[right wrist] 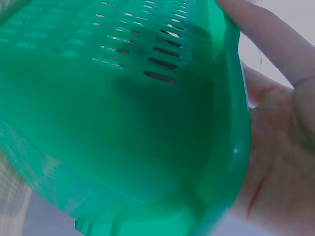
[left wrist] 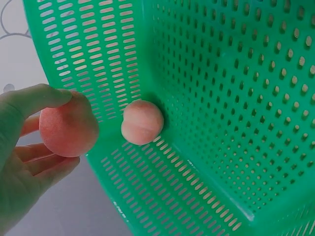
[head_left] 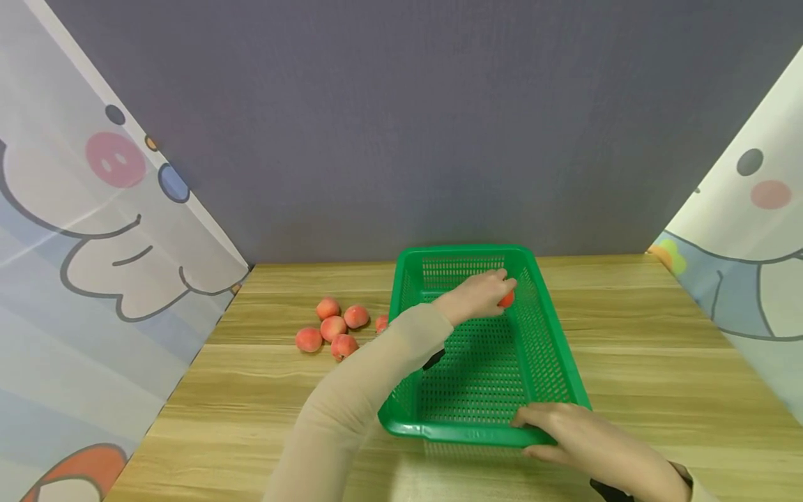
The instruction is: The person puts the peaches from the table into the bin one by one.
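Observation:
My left hand [head_left: 479, 295] holds a peach [head_left: 507, 298] over the far right part of a green plastic basket [head_left: 483, 434]. In the left wrist view the thumb and fingers grip that peach [left wrist: 70, 125] near the basket wall. A second peach [left wrist: 142, 122] lies in a corner inside the basket; the head view hides it behind the hand. At the front right corner my right hand [head_left: 580, 439] grips the basket rim, fingers over the inside edge and thumb outside. The right wrist view shows the rim [right wrist: 241, 142] against the palm.
Several peaches [head_left: 333, 328] sit in a group on the wooden table [head_left: 251, 404], left of the basket. One more peach [head_left: 381, 323] stands close to the basket's left wall, partly covered by my left sleeve [head_left: 351, 397]. Behind the table rises a grey panel [head_left: 401, 132].

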